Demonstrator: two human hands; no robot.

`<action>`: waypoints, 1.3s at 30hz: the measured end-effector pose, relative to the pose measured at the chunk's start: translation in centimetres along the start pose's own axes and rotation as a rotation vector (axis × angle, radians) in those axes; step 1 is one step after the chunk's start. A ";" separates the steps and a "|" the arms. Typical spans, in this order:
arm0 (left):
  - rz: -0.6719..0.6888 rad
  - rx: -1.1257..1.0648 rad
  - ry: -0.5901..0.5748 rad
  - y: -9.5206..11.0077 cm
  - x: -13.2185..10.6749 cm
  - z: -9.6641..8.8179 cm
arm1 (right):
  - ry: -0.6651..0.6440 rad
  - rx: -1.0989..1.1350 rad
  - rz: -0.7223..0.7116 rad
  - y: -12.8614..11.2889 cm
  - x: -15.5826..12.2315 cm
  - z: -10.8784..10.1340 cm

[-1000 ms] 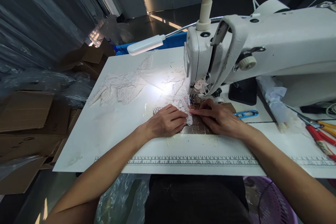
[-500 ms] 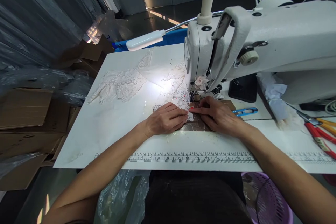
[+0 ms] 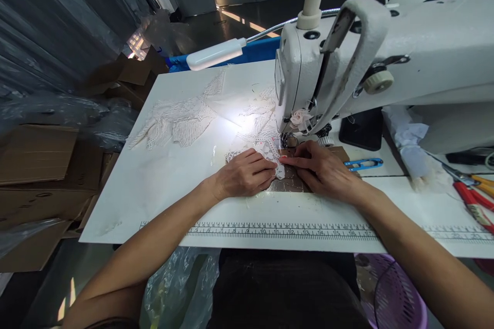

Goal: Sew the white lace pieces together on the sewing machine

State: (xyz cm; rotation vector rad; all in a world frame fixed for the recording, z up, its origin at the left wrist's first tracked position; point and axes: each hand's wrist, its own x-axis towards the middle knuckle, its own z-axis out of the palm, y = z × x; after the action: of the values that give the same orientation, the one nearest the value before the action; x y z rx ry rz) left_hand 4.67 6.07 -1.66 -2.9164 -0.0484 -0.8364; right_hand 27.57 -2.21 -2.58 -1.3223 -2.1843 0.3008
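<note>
My left hand (image 3: 243, 175) lies flat with its fingers stretched out, pressing a strip of white lace (image 3: 266, 151) onto the machine bed just in front of the needle. My right hand (image 3: 322, 170) lies opposite, fingers extended and together, its fingertips holding down the lace edge at the presser foot. The white sewing machine (image 3: 386, 61) rises behind both hands. The lace runs back under the lamp light toward the far side of the table.
A pile of white lace (image 3: 175, 123) lies at the table's back left. A gooseneck lamp (image 3: 216, 54) lights the work. Blue thread snips (image 3: 363, 164) and a black phone (image 3: 360, 131) sit right of my hands; red-handled scissors (image 3: 473, 198) at far right. A ruler strip (image 3: 285, 230) edges the white table (image 3: 146, 195). Cardboard boxes (image 3: 34, 164) stand left.
My hands and the lace have crept slightly toward the needle; the camera has tilted a little, so the machine sits higher in view.
</note>
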 end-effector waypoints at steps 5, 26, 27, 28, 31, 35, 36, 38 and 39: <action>-0.010 -0.002 0.011 0.0 -0.2 0.2 | -0.051 0.082 0.017 -0.4 -0.2 -0.8; -0.212 -0.011 -0.143 0.0 -0.5 0.0 | -0.131 -0.099 -0.067 -1.1 -0.5 -0.5; -0.217 -0.008 -0.154 0.1 -0.5 0.1 | -0.129 -0.098 -0.065 -1.1 -0.5 -0.5; -0.220 -0.005 -0.160 0.1 -0.6 0.1 | -0.128 -0.097 -0.065 -1.1 -0.5 -0.5; -0.218 0.004 -0.165 0.2 -0.5 0.0 | -0.122 -0.093 -0.077 -1.2 -0.5 -0.6; -0.211 0.018 -0.141 0.3 -0.5 0.0 | -0.111 -0.094 -0.081 -1.1 -0.5 -0.6; -0.211 0.019 -0.132 0.3 -0.5 0.1 | -0.111 -0.095 -0.082 -1.1 -0.5 -0.6; -0.213 0.012 -0.122 0.2 -0.6 0.1 | -0.114 -0.095 -0.084 -1.0 -0.5 -0.5; -0.216 0.005 -0.120 0.2 -0.5 0.1 | -0.116 -0.096 -0.085 -1.0 -0.5 -0.5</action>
State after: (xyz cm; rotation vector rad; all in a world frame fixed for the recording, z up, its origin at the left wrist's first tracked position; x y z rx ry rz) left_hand 4.29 5.89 -2.08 -2.9906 -0.3810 -0.6844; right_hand 27.31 -3.24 -1.88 -1.2877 -2.3715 0.2484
